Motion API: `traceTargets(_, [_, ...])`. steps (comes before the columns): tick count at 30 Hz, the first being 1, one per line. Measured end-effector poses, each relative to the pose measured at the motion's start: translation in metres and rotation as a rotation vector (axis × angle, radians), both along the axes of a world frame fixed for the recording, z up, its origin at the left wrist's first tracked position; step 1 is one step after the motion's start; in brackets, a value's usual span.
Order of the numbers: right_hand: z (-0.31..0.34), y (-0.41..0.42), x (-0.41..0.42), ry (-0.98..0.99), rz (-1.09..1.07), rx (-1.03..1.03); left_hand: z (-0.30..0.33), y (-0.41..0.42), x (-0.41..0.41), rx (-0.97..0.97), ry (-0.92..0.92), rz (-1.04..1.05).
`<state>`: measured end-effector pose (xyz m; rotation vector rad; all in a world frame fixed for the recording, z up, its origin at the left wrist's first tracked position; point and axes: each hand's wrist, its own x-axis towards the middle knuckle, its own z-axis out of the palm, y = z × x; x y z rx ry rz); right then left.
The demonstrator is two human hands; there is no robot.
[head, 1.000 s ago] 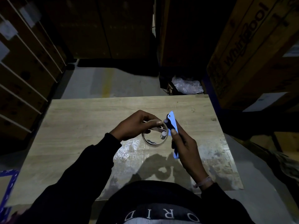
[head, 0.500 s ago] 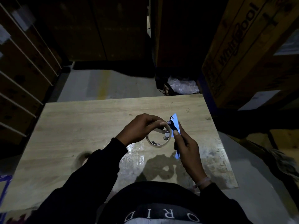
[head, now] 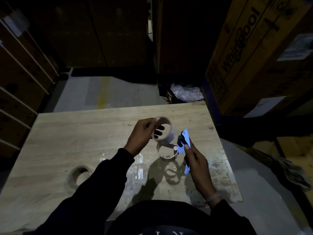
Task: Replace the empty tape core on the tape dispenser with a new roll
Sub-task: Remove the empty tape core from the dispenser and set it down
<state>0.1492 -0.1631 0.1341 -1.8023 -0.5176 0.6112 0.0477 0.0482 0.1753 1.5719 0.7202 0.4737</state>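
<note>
- Nearest, a dark-sleeved left arm is reaching up from 7 o'clock, and the left hand (head: 142,135) is curling with its thumb on the outer wall of a tape roll (head: 162,130) and its fingers hooked through the hole, holding it raised and tilted just above mid-frame.
- Opposite, the right arm is coming in from 5 o'clock; the right hand (head: 196,161) is wrapping closed round the handle of a blue tape dispenser (head: 186,145), thumb lying along its flat side, the head pointing up toward 12 o'clock.
- Just beside that grip, at its 9 o'clock, a thin cardboard ring (head: 167,152) is sitting by the dispenser's head, right below the raised roll; whether it is on the spindle or merely touching it cannot be told in the dim light.
- Lower left, at 8 o'clock, a second tape roll (head: 78,175) is lying on the wooden table (head: 71,133), well apart from both hands.
- Farther off, at 1 o'clock past the table's far edge, a heap of clear plastic wrap (head: 186,93) is resting on the floor, with a large printed carton (head: 250,53) standing at 2 o'clock.
</note>
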Motion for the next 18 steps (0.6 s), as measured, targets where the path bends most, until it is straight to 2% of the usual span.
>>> traceTargets(5, [-0.005,-0.015,0.013,0.053,-0.013,-0.012,-0.052,0.012,0.028,0.029,0.144,0.192])
traceTargets(8, [-0.004,-0.021,0.02,0.063,-0.001,-0.024,-0.085,0.019,0.049,0.029,0.292,0.27])
traceTargets(14, [0.001,-0.029,0.034,0.051,0.015,-0.048,-0.153,0.028,0.086,0.047,0.618,0.268])
traceTargets(18, [0.004,-0.033,0.041,0.068,0.022,-0.053,-0.186,0.033,0.1,0.051,0.771,0.258])
